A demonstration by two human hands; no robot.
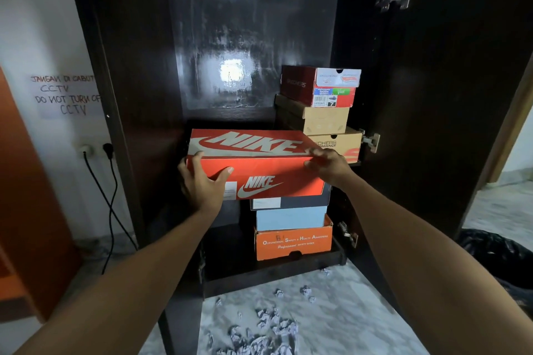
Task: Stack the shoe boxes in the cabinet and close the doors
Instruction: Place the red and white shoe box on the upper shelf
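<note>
I hold a red Nike shoe box [259, 161] level in front of the open dark cabinet [138, 66]. My left hand [202, 184] grips its near left corner and my right hand [326, 166] grips its right end. Under it, on the cabinet floor, stand a dark box [300, 201], a light blue box [291, 219] and an orange safety-shoe box [292, 243]. On the shelf at the right sit a Skechers box [337, 144], a plain brown box [323, 121] and a red-and-white Skechers box [320, 85], stacked. Both doors stand open.
The left door [86, 37] and right door [447, 95] flank the opening. Crumpled paper balls [271, 323] litter the marble floor. A black bin bag [499, 259] lies at the right. Two cables [106, 196] hang from wall sockets at the left.
</note>
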